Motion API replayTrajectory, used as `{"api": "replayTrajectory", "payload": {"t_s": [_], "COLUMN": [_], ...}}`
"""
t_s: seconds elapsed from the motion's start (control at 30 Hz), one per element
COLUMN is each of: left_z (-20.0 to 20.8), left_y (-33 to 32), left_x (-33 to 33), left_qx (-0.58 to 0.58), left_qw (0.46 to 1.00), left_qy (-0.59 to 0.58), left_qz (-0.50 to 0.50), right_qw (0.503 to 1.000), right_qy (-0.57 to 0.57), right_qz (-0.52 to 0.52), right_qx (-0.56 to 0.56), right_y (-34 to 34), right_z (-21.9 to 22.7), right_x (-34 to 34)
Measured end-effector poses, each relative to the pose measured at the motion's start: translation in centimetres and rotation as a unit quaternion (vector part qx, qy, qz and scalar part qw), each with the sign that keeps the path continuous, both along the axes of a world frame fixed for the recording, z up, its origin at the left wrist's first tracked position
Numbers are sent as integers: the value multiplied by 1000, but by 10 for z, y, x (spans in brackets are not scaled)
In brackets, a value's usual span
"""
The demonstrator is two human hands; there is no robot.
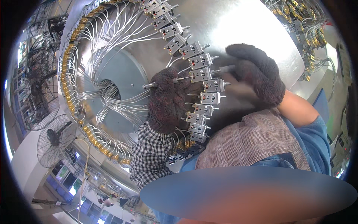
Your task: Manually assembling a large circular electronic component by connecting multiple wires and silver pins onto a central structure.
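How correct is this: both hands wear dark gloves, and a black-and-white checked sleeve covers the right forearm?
One part is wrong: the head view shows the checked sleeve on the left forearm, not the right. The left hand and right hand do both wear dark gloves.

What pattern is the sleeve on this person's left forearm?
The left sleeve has a black-and-white check; it shows best in the head view.

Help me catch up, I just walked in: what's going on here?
A person is working at a curved row of small metal blocks. The gloved left hand grips a slim metal piece inside the curve, beside silvery wires; the gloved right hand is outside it, near a blurred part.
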State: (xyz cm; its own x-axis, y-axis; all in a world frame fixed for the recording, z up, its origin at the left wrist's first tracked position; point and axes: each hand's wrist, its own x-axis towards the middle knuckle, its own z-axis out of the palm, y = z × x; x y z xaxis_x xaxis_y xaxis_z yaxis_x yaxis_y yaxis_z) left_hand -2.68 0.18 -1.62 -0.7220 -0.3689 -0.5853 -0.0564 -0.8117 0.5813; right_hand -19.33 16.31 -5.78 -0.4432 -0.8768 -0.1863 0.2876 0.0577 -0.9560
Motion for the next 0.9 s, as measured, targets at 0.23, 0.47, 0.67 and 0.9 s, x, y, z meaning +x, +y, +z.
{"api": "replayTrajectory", "payload": {"t_s": [0.23, 0.47, 0.67, 0.9], "left_z": [-9, -16, -8, -8], "left_y": [1, 0, -3, -1], "left_x": [4, 12, 11, 6], "left_qx": [-24, -46, -29, 3], "left_qw": [999, 995, 999, 997], "left_qy": [27, 84, 1, 81], "left_qz": [30, -22, -20, -8], "right_qw": [890, 904, 970, 976], "right_qy": [449, 421, 184, 189], "right_qz": [79, 64, 59, 46], "right_qx": [3, 49, 150, 101], "right_y": [2, 3, -6, -7], "right_z": [-16, -8, 26, 30], "right_x": [-14, -11, -8, -9]}}
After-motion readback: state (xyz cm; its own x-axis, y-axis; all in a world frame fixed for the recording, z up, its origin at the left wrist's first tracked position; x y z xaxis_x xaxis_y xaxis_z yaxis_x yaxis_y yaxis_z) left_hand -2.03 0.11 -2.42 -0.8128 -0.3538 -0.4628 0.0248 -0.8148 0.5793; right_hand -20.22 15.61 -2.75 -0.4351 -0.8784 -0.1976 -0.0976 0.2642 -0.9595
